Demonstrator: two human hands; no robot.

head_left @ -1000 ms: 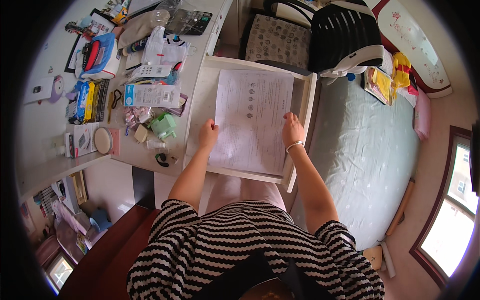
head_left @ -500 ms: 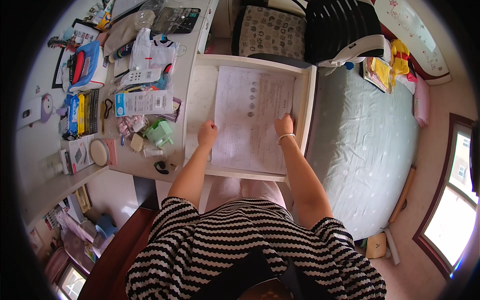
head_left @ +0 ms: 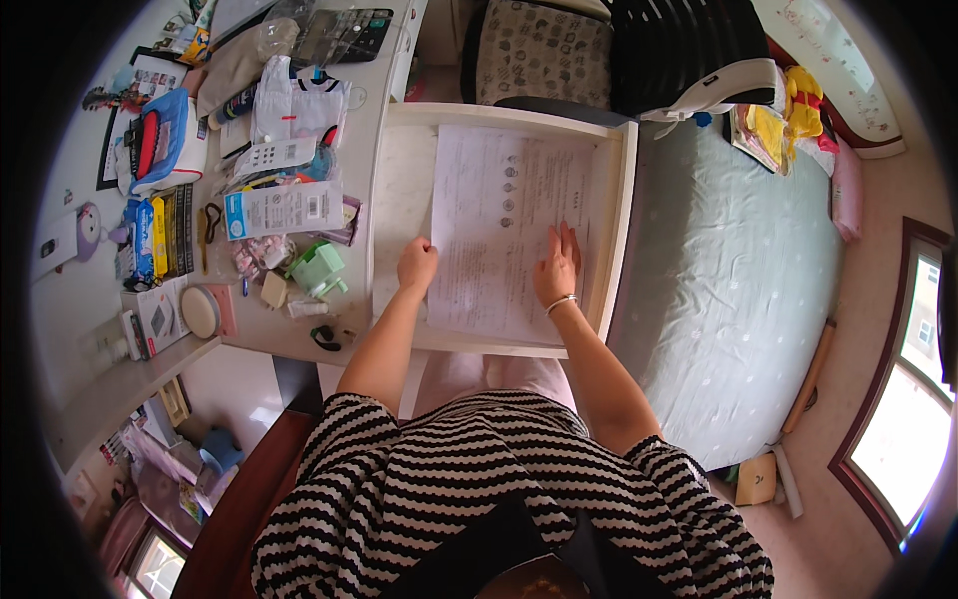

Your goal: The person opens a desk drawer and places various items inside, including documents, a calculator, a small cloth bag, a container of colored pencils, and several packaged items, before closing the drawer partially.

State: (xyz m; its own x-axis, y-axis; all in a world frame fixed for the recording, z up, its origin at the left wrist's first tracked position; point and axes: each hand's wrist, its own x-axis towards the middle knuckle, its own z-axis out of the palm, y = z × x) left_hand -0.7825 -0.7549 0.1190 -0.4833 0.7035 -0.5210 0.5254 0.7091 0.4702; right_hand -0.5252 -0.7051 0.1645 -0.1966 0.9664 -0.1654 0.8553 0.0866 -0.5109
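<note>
Printed paper [head_left: 489,285], likely limp — best held by edges; left hand [head_left: 417,265] curled, clamp unclear; right hand [head_left: 556,272], fingers apart, nearer the drawer's [head_left: 626,200] right edge.

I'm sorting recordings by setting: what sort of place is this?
Probably a home bedroom: there is a bed with a floral headboard, and a cluttered desk on the left.

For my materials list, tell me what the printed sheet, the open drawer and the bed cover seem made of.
Printed sheet: matte paper, judging by its thin, white, printed face.
Drawer: probably painted or laminated board, being pale, smooth and straight-edged; its core is hidden.
Bed cover: likely woven fabric with a soft sheen, given its wrinkles; fibre unclear.
</note>
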